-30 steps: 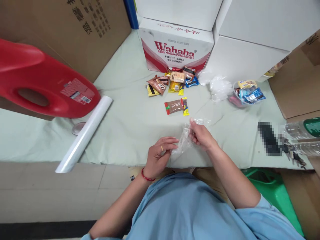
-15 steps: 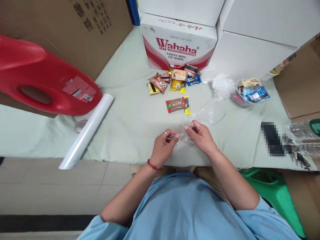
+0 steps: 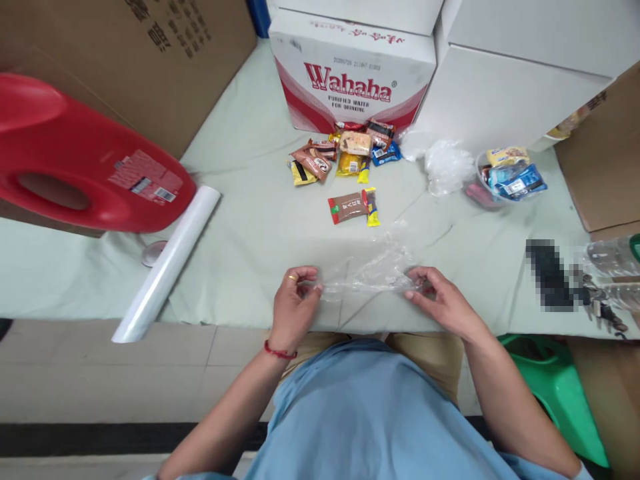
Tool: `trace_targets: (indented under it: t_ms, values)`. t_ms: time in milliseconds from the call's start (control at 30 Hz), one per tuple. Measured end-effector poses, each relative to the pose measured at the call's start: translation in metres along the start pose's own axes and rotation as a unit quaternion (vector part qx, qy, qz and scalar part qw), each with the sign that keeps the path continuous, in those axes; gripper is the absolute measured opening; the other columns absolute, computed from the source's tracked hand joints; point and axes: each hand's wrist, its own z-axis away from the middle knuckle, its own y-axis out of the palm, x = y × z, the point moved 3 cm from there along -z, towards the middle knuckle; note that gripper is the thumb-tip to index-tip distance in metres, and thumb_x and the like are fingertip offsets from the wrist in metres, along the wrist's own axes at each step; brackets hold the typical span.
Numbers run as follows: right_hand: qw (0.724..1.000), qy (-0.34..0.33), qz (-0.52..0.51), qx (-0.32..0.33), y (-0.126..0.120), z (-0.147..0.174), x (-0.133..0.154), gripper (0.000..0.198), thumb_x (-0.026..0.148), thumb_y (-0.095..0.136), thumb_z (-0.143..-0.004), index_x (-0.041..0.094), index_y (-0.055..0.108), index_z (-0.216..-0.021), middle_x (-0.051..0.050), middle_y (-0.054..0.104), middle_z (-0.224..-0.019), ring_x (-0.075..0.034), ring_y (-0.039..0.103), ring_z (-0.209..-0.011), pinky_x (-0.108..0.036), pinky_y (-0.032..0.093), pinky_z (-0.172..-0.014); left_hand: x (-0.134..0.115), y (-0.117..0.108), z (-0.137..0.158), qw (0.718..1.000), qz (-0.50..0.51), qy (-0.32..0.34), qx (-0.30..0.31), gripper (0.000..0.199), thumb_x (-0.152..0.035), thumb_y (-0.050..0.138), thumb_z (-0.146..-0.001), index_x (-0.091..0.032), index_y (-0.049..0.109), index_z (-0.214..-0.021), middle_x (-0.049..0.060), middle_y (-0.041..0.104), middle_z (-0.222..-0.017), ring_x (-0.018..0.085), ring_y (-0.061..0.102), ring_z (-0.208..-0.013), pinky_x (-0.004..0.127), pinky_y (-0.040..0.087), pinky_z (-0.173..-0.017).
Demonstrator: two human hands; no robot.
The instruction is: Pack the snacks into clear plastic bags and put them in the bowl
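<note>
Hands pinch the two ends of a thin, clear plastic bag (image 3: 373, 270) and hold it stretched just above the near edge of a pale green cloth-covered table (image 3: 260, 220). The left hand (image 3: 293, 303), with a gold ring on one finger and a red cord at the wrist, has thumb and forefinger closed on the bag's left end, the other fingers curled in. The right hand (image 3: 443, 300) grips the right end the same way, its fingertips pressed together on the film. The two hands are well apart, and the crinkled bag lies across between them. Just beyond the bag lie a brown snack packet with a red end (image 3: 347, 208) and a small yellow packet (image 3: 371, 207), touching each other. Farther back sits a heap of mixed wrapped snacks (image 3: 340, 157), close in front of a red and white cardboard box printed "Wahaha" (image 3: 350, 83). To the right of the heap is a crumpled bunch of clear plastic bags (image 3: 447, 165), and beside it a clear bowl (image 3: 480, 195) holding blue and yellow packets. On the left, a white roll of film (image 3: 167, 263) lies slantwise over the table edge, next to a large red plastic jug with a handle (image 3: 85, 167). A green plastic stool (image 3: 555, 393) stands low on the right.
</note>
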Motion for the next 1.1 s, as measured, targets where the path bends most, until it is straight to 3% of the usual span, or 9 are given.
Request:
trace_targets:
  t_ms: [133, 233, 367, 567, 667, 733, 833, 900, 1100]
  values:
    - [0.997, -0.041, 0.062, -0.013, -0.007, -0.019, 0.018, 0.062, 0.060, 0.074, -0.082, 0.026, 0.060, -0.133, -0.011, 0.066, -0.129, -0.029, 0.063, -0.118, -0.044, 0.049, -0.103, -0.011, 0.005, 0.010, 0.988, -0.119, 0.058, 0.081, 0.039, -0.026, 0.064, -0.078, -0.022, 0.061, -0.116, 0.009, 0.062, -0.120, 0.023, 0.063, -0.110, 0.039, 0.055, -0.091]
    - [0.995, -0.055, 0.069, -0.036, -0.005, -0.041, 0.033, 0.051, 0.055, 0.072, -0.085, 0.022, 0.066, -0.123, -0.007, 0.072, -0.106, -0.025, 0.067, -0.099, -0.037, 0.051, -0.090, -0.020, 0.010, 0.010, 0.965, -0.173, 0.068, 0.185, 0.064, -0.027, 0.069, -0.076, -0.021, 0.052, -0.138, 0.013, 0.057, -0.138, 0.028, 0.058, -0.127, 0.047, 0.050, -0.107]
    - [0.996, -0.070, 0.055, 0.011, 0.014, -0.057, 0.049, 0.025, 0.041, 0.060, -0.093, 0.020, 0.073, -0.099, 0.000, 0.067, -0.074, -0.016, 0.060, -0.066, -0.027, 0.045, -0.067, -0.031, 0.012, 0.010, 0.935, -0.212, 0.054, 0.279, 0.093, -0.054, 0.079, -0.074, -0.019, 0.041, -0.151, 0.018, 0.048, -0.155, 0.036, 0.047, -0.144, 0.052, 0.041, -0.119]
    - [0.986, -0.084, 0.142, 0.002, 0.043, -0.054, 0.068, 0.019, 0.028, 0.059, -0.094, 0.021, 0.075, -0.102, -0.005, 0.077, -0.091, -0.020, 0.067, -0.078, -0.029, 0.044, -0.072, -0.054, 0.039, 0.018, 0.941, -0.263, 0.117, 0.179, 0.096, -0.068, 0.077, -0.073, -0.016, 0.044, -0.147, 0.021, 0.049, -0.154, 0.039, 0.044, -0.145, 0.058, 0.039, -0.119]
    - [0.983, -0.087, 0.158, 0.023, 0.050, -0.054, 0.071, 0.019, 0.028, 0.060, -0.094, 0.022, 0.076, -0.103, -0.005, 0.077, -0.090, -0.020, 0.066, -0.078, -0.029, 0.044, -0.072, -0.054, 0.055, 0.012, 0.957, -0.222, 0.114, 0.149, 0.064, -0.052, 0.071, -0.081, -0.015, 0.056, -0.132, 0.019, 0.061, -0.138, 0.035, 0.058, -0.130, 0.054, 0.047, -0.110]
    - [0.988, -0.082, 0.127, 0.037, 0.050, -0.055, 0.069, 0.021, 0.033, 0.062, -0.094, 0.022, 0.076, -0.103, -0.002, 0.074, -0.079, -0.017, 0.062, -0.069, -0.028, 0.042, -0.068, -0.047, 0.058, 0.002, 0.975, -0.149, 0.053, 0.157, 0.036, -0.043, 0.061, -0.087, -0.017, 0.062, -0.111, 0.013, 0.072, -0.109, 0.027, 0.070, -0.102, 0.045, 0.056, -0.094]
    - [0.997, -0.074, 0.023, 0.018, 0.040, -0.054, 0.062, 0.030, 0.046, 0.062, -0.094, 0.020, 0.075, -0.103, 0.001, 0.069, -0.074, -0.014, 0.057, -0.064, -0.026, 0.042, -0.065, -0.032, 0.050, -0.014, 0.987, -0.010, -0.053, 0.150, 0.022, -0.040, 0.052, -0.091, -0.020, 0.061, -0.087, 0.001, 0.066, -0.072, 0.016, 0.064, -0.062, 0.029, 0.052, -0.065]
    - [0.997, -0.062, -0.048, -0.011, 0.031, -0.054, 0.054, 0.038, 0.055, 0.061, -0.093, 0.019, 0.075, -0.097, 0.001, 0.067, -0.075, -0.014, 0.055, -0.065, -0.026, 0.042, -0.064, -0.024, 0.039, -0.021, 0.991, 0.046, -0.083, 0.094, 0.021, -0.038, 0.051, -0.092, -0.021, 0.058, -0.083, -0.003, 0.060, -0.062, 0.012, 0.054, -0.049, 0.025, 0.044, -0.053]
    - [0.980, 0.064, -0.164, -0.092, 0.017, -0.055, 0.019, 0.048, 0.069, 0.062, -0.086, 0.022, 0.066, -0.088, 0.004, 0.051, -0.056, -0.015, 0.048, -0.051, -0.027, 0.039, -0.049, -0.011, 0.008, -0.037, 0.997, -0.013, -0.038, -0.061, 0.031, -0.047, 0.047, -0.098, -0.023, 0.058, -0.081, -0.006, 0.049, -0.051, 0.013, 0.046, -0.047, 0.026, 0.037, -0.052]
